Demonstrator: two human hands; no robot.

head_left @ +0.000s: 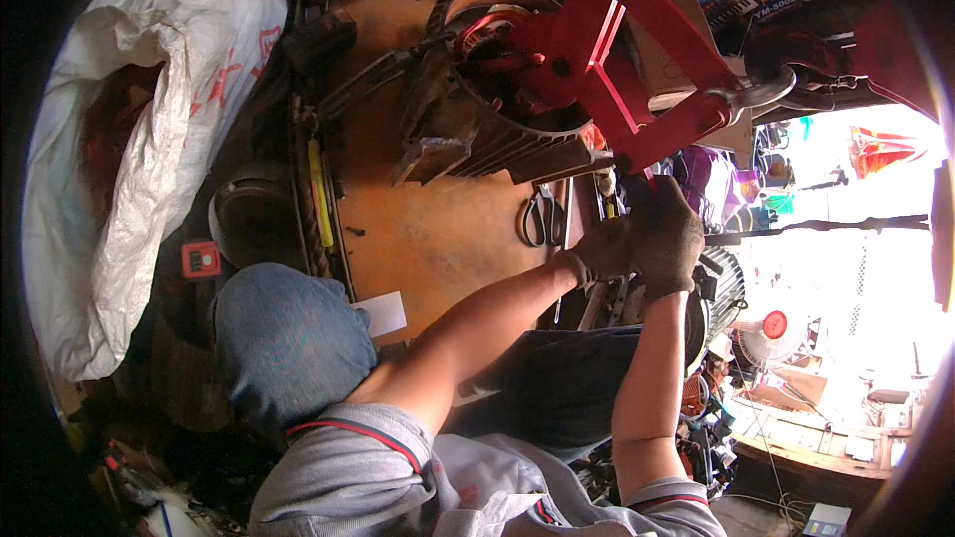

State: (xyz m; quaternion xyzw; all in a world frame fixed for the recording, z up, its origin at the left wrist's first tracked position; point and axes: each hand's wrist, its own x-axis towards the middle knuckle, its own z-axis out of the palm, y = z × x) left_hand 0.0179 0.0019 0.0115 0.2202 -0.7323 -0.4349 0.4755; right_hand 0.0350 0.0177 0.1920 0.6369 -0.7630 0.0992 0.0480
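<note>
My right hand [665, 239], in a dark work glove, is raised to the lower end of a red steel lifting clamp [594, 55] with pivoted arms. Its fingers are closed, but what lies in them is hidden. My left hand [604, 247], gloved too, is closed right beside it, its fingers partly covered by the right hand. Above and to the left of both hands, a finned motor housing [468, 129] lies on its side, with copper-red windings [485, 35] in its open end. The clamp reaches across that opening. A metal hook [766, 94] joins the clamp's right end.
Black-handled scissors [542, 219] and a white paper [386, 313] lie on the orange-brown board [428, 239]. A white woven sack [149, 159] stands at left, near a red tape measure [201, 260]. Another finned motor [724, 288] and a fan [771, 338] are at right.
</note>
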